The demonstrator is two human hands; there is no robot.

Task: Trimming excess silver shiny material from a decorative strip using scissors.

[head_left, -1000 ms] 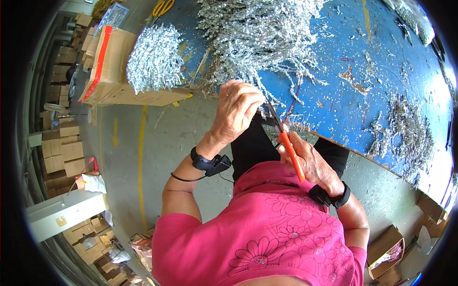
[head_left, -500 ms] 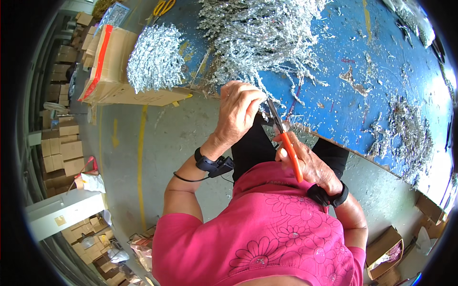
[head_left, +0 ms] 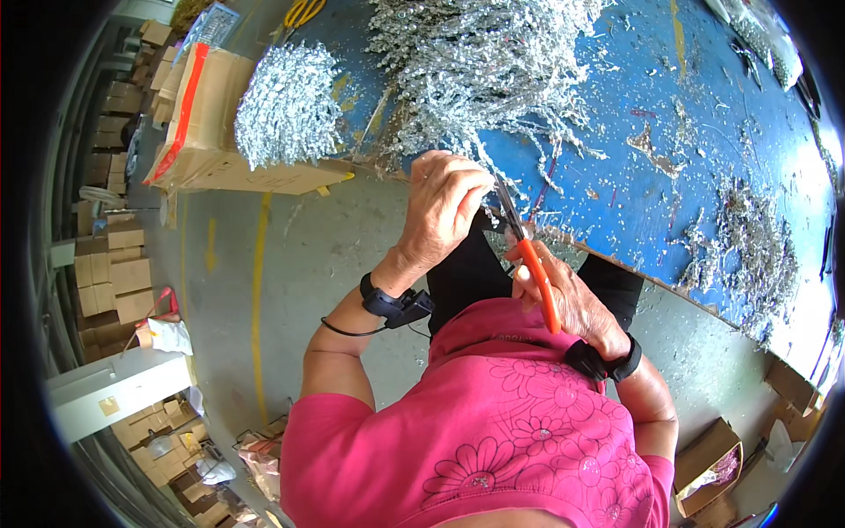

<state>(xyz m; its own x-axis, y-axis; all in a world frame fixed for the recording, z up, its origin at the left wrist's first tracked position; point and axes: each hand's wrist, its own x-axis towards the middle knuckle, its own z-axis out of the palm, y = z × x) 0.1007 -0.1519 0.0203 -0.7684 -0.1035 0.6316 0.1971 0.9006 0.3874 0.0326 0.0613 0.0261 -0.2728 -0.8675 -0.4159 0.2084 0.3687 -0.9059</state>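
Note:
My left hand (head_left: 447, 207) is closed around a thin silver glittery sprig at the near edge of the blue table (head_left: 669, 132). My right hand (head_left: 572, 299) grips orange-handled cutters (head_left: 528, 255), whose dark blades point up to the sprig right beside my left fingers. Just beyond my hands a big heap of silver glitter branches (head_left: 484, 62) lies on the table.
A cardboard box (head_left: 207, 132) at the left carries a bundle of cut silver sprigs (head_left: 286, 106). Silver scraps (head_left: 748, 246) litter the table's right side. Stacked cartons (head_left: 114, 264) line the left floor. An open box (head_left: 709, 462) sits at lower right.
Both hands stayed close together at the table edge; the left hand shifted slightly on the sprig while the cutters kept their place.

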